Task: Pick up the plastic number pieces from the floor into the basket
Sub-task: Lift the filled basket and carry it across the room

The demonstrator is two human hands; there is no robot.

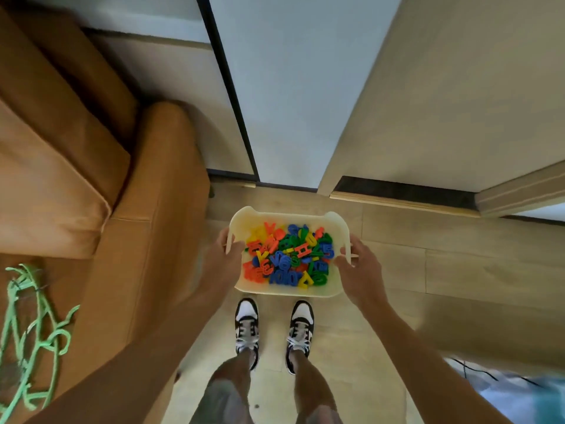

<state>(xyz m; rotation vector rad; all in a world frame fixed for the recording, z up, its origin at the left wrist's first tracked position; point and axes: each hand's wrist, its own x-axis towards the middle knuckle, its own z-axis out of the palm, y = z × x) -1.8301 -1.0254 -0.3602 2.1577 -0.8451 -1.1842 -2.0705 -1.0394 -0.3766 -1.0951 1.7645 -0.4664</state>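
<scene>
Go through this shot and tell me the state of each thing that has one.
basket: lifted off the floor, held at both sides
plastic pieces: heaped inside the basket
left hand: grips the left rim
right hand: grips the right rim
green hangers: lying tangled on the sofa

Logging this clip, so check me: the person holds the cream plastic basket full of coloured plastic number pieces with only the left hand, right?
Not quite. In the head view both hands hold the cream plastic basket full of coloured plastic number pieces: the left hand grips its left rim, the right hand its right rim.
</scene>
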